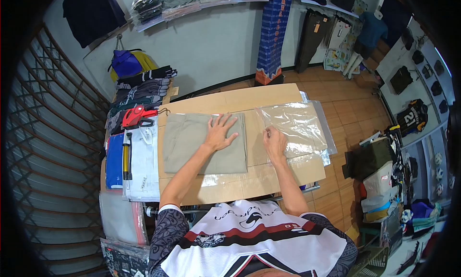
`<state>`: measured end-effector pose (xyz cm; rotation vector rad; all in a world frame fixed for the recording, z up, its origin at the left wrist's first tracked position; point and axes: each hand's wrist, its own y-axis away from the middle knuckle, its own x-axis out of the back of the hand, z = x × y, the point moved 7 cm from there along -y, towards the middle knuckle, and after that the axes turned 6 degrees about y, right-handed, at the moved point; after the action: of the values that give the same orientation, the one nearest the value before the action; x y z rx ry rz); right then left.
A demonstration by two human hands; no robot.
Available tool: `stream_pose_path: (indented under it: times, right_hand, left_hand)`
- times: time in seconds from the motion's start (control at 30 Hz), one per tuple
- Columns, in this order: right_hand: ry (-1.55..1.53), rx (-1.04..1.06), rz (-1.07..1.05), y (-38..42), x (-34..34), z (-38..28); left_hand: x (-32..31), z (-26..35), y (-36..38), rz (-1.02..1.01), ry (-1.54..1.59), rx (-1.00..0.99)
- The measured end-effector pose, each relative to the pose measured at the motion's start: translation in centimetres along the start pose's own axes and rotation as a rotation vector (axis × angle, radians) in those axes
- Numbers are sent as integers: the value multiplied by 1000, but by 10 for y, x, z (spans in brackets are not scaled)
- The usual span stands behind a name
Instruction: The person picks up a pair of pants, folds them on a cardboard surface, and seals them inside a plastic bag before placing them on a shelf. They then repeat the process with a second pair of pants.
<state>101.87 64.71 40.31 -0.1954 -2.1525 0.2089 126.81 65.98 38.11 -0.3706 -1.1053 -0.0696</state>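
- A flat, lightly pressing palm should suit the folded khaki trousers [187,142]; smoothing toward the edges avoids dragging the layers.
- The clear plastic bag [303,121] looks thin and slippery, so its edge probably wants a gentle pinch, not a tug.
- The trousers lie flat on the cardboard-covered worktop [230,97], directly under the left hand [221,135], whose fingers spread wide and grip nothing.
- The bag lies just right of the trousers; the right hand [275,144] curls its fingers at the bag's left side, though whether they pinch film I cannot tell.
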Motion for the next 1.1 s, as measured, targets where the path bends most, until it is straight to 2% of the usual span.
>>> stream_pose_path:
  times: [0.27,0.43,0.57,0.73,0.83,0.87,0.97,1.07,1.1]
  right_hand:
    - [-67,79,109,-2,17,-7]
    - [-72,115,134,4,23,-12]
    - [-84,81,58,19,25,-12]
    - [-27,93,83,52,28,3]
    - [-21,6,39,74,35,9]
    - [-10,-2,40,80,38,10]
    - [-9,-33,38,95,39,17]
    - [-40,-55,25,102,34,27]
    - [-37,-58,13,103,33,28]
  left_hand:
    - [-36,48,-33,-40,99,-87]
    - [-45,58,-59,56,80,18]
    - [-52,52,-69,199,108,88]
    - [-44,47,-62,263,244,81]
    - [-39,52,-38,263,330,36]
    - [-35,58,-25,257,352,20]
    - [-16,87,19,9,387,-49]
    - [2,106,53,-182,215,-87]
    - [0,103,60,-176,179,-95]
